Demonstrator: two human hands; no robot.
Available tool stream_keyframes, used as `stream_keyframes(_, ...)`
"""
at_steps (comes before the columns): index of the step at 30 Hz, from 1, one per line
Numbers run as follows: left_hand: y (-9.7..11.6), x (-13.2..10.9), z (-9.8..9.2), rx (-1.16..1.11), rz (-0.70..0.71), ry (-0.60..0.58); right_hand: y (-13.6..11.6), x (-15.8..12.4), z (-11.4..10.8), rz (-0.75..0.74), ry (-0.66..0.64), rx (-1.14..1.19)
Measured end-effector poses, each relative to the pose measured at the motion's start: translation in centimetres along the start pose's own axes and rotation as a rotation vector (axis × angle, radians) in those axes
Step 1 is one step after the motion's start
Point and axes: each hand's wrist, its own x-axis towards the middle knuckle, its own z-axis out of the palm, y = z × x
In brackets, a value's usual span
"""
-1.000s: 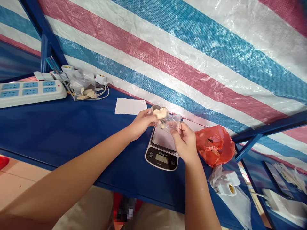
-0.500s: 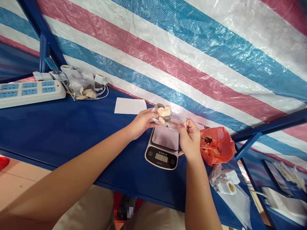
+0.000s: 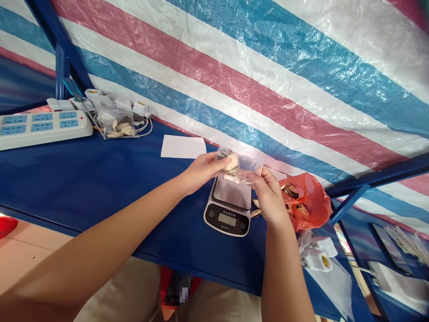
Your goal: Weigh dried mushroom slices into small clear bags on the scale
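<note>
Since the earlier frame, the left hand (image 3: 203, 173) has brought its thumb over the pale slices (image 3: 232, 161), and the right hand (image 3: 271, 197) has drawn slightly outward. Both pinch the clear bag (image 3: 250, 166), the left at its filled end. Beneath them sits the scale (image 3: 233, 191); loose pieces (image 3: 255, 213) lie just beside the right hand, the red bag (image 3: 315, 201) farther out. Pulling too hard could split the thin plastic, spilling slices.

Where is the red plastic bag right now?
In the head view, the crumpled red plastic bag sits on the blue table toward the right, beside the right hand and to the right of the silver-and-black digital scale.
</note>
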Motion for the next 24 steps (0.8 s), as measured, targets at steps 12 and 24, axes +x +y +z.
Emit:
stream_keyframes(12,-0.26,-0.27,0.44,-0.038,-0.083,-0.001,-0.36,-0.05,0.02,0.027,0.003,0.126)
stream_keyframes(24,-0.48,0.27,0.01,-0.114,-0.181,0.058,-0.58,0.15,-0.11,-0.415,0.443,-0.054)
